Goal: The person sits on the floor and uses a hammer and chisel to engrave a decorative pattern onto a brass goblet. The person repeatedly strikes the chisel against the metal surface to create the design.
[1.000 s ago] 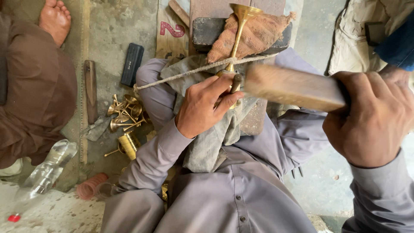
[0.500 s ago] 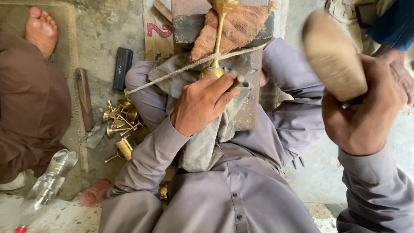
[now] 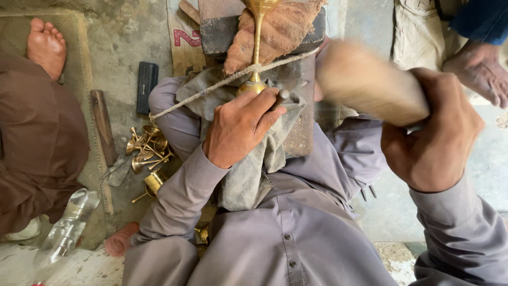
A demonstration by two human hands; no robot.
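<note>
A brass goblet lies along a dark block padded with an orange-brown cloth, and a rope runs across its stem. My left hand grips a small metal tool with a grey rag at the goblet's foot. My right hand is closed on a wooden mallet, blurred in motion just right of the goblet.
Several small brass goblets lie heaped on the floor to the left, near a wooden-handled tool and a black case. Another person's bare foot is at the upper left, and a second person's hand at the upper right. A clear plastic bottle lies at the lower left.
My right hand swung the mallet up and back, then down again toward the goblet's foot. My left hand stayed on the tool at the goblet.
</note>
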